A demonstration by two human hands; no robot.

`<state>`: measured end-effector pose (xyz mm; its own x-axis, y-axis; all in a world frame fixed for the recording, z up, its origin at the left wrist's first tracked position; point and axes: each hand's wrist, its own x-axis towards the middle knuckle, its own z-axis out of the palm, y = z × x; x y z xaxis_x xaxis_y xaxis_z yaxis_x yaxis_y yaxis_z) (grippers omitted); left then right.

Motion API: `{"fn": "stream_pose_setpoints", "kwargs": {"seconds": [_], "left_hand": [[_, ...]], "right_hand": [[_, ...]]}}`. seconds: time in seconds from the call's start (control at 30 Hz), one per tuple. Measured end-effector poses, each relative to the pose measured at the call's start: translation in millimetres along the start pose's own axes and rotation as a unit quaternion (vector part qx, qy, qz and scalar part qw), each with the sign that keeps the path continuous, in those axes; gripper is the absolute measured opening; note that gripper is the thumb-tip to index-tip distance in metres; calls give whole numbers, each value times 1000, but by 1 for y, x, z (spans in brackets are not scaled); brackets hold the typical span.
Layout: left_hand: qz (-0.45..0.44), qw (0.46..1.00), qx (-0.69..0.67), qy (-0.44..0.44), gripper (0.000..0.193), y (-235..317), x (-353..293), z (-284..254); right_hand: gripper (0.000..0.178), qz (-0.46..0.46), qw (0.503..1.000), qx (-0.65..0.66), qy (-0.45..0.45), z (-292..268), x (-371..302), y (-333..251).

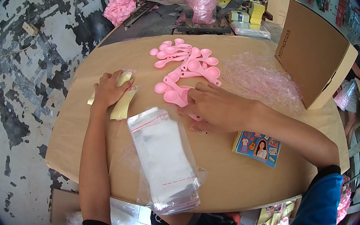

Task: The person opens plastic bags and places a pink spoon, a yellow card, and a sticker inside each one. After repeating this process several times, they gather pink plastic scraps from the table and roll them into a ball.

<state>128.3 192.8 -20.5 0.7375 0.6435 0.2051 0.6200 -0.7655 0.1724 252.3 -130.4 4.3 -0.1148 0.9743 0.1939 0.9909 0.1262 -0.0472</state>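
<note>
On the brown-covered table, my left hand (110,89) is closed over a flat yellow packet (125,78) in clear wrap. A second yellow packet (123,104) lies beside it, close to the thumb. My right hand (218,108) reaches across to the near end of a pile of pink measuring spoons (194,63). Its fingers close on a pink spoon (175,97), and the hand partly hides that spoon. Between my forearms lies a stack of clear plastic bags (164,155) with red-marked seal strips.
Blue printed cards (256,148) lie under my right forearm. Thin clear plastic strips (264,77) are heaped before an upright cardboard box (313,52). Farther back are pink bundles (122,1) and yellow stacks (255,13). Another person (358,79) stands at the right.
</note>
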Motion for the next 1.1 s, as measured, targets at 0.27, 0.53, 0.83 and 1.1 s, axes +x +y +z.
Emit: {"fn": "stream_pose_setpoints", "kwargs": {"seconds": [0.27,0.53,0.83,1.1], "left_hand": [[9,1000,-3,10,74,-3,1,2],[4,1000,-1,11,74,-13,1,2],[29,998,12,47,71,-10,5,11],[42,997,29,54,68,1,6,15]], "right_hand": [[8,-53,998,25,18,-1,11,3],[11,0,983,50,175,-94,-56,-8],[39,380,904,134,142,-71,-167,44],[88,433,901,-11,5,-44,-225,29]]}}
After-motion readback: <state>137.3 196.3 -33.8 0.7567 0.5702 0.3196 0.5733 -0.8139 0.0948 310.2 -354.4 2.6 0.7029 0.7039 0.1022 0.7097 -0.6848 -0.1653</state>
